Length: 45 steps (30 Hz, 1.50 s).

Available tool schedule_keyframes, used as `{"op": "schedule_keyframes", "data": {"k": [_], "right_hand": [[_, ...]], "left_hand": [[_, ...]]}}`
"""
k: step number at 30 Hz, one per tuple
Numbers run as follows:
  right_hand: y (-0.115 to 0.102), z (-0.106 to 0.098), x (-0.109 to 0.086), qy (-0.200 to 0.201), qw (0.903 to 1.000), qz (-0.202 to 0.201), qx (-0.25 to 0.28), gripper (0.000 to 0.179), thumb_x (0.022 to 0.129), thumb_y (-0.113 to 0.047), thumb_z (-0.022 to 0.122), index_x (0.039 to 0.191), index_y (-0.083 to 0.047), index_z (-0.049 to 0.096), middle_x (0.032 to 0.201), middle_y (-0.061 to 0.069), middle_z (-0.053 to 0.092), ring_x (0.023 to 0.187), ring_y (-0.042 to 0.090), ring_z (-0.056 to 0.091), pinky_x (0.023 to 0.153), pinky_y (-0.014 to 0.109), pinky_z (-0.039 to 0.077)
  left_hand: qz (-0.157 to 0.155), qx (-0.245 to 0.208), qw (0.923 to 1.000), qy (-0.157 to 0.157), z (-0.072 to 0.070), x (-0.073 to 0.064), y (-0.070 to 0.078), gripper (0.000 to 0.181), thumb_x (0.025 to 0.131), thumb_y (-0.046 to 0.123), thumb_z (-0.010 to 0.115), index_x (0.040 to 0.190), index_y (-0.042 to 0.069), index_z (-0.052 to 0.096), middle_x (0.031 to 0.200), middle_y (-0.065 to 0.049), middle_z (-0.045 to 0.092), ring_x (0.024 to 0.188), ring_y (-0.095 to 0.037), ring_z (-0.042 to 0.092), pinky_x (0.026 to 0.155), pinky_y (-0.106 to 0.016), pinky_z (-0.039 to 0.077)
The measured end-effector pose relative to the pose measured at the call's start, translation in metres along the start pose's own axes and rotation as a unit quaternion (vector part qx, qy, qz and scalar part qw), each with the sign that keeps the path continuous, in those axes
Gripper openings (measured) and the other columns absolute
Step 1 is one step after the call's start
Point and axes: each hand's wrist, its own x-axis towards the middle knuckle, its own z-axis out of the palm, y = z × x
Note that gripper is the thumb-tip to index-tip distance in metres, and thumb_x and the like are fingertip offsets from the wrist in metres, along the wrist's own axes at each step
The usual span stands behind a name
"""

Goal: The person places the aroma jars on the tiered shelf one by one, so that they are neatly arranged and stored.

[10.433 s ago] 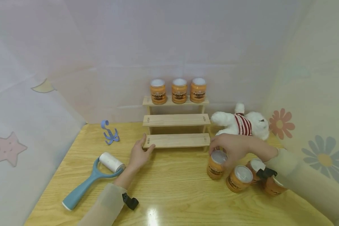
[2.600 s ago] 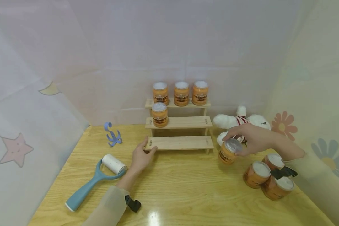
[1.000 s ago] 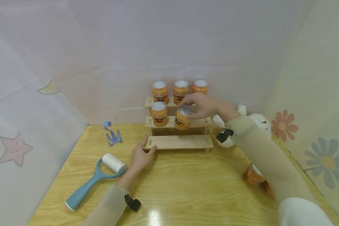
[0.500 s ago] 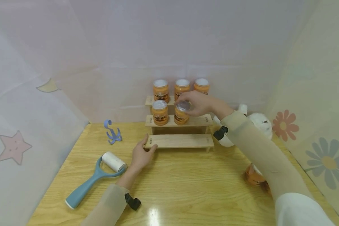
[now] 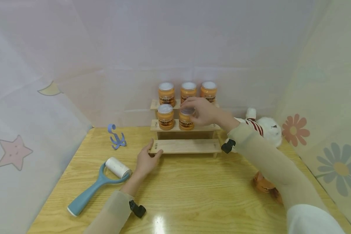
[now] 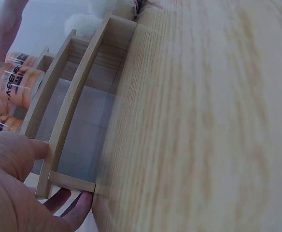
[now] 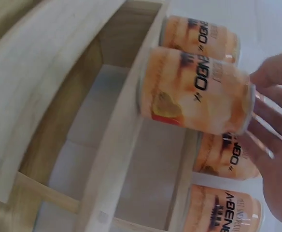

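A three-tier wooden shelf stand [image 5: 187,147] stands against the back of the table. My left hand [image 5: 146,161] grips the left end of its lowest tier, thumb over the front edge and fingers around the side, as the left wrist view [image 6: 15,188] shows. My right hand [image 5: 203,112] holds an orange can [image 5: 186,122] by its silver top, fingers at the rim. This can [image 7: 189,92] stands upright on the middle tier, right of another orange can [image 5: 165,117]. Three more orange cans [image 5: 166,95] line the top tier, partly hidden by my right hand.
A white plush toy [image 5: 270,131] in a striped top lies right of the stand. Other orange cans [image 5: 263,183] are mostly hidden under my right forearm. On the left lie a blue-handled lint roller [image 5: 96,183] and a purple hook [image 5: 116,138].
My right hand has carried an orange can from the right of the table onto the middle tier, shifting it slightly left. Another can was set on that tier earlier. The left hand stays put.
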Motion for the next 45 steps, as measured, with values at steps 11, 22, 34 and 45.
{"op": "schedule_keyframes", "data": {"k": [11, 22, 34, 45], "right_hand": [[-0.011, 0.020, -0.009, 0.099, 0.9858, 0.135, 0.009, 0.045, 0.087, -0.037, 0.089, 0.116, -0.005, 0.077, 0.118, 0.012, 0.068, 0.099, 0.026, 0.067, 0.076, 0.035, 0.063], [-0.005, 0.020, -0.010, 0.079, 0.9841, 0.157, 0.025, 0.042, 0.090, -0.033, 0.087, 0.123, -0.010, 0.077, 0.126, 0.010, 0.069, 0.114, 0.027, 0.068, 0.085, 0.035, 0.065], [-0.005, 0.027, -0.010, 0.073, 0.9834, 0.164, 0.026, 0.045, 0.094, -0.029, 0.084, 0.132, -0.007, 0.073, 0.134, 0.012, 0.066, 0.120, 0.029, 0.066, 0.094, 0.042, 0.060], [0.001, 0.002, -0.021, 0.101, 0.9886, 0.102, 0.044, 0.041, 0.091, -0.015, 0.085, 0.125, 0.002, 0.071, 0.124, 0.019, 0.073, 0.115, 0.037, 0.069, 0.096, 0.054, 0.061]], "left_hand": [[0.001, 0.000, 1.0000, 0.007, 0.000, 0.001, -0.001, 0.081, 0.104, 0.040, 0.070, 0.169, 0.012, 0.030, 0.174, -0.010, 0.035, 0.162, -0.038, 0.028, 0.133, -0.056, 0.025], [-0.007, -0.001, 1.0000, 0.006, -0.001, -0.001, 0.000, 0.082, 0.103, 0.043, 0.070, 0.169, 0.014, 0.029, 0.174, -0.011, 0.035, 0.162, -0.039, 0.028, 0.133, -0.056, 0.026], [-0.001, 0.004, 0.9999, 0.012, -0.001, 0.000, -0.004, 0.082, 0.103, 0.042, 0.070, 0.169, 0.014, 0.030, 0.173, -0.011, 0.036, 0.162, -0.039, 0.028, 0.132, -0.058, 0.027], [0.004, 0.000, 0.9999, 0.015, 0.004, 0.001, -0.005, 0.082, 0.103, 0.042, 0.071, 0.168, 0.014, 0.031, 0.173, -0.011, 0.036, 0.162, -0.039, 0.030, 0.132, -0.055, 0.028]]}}
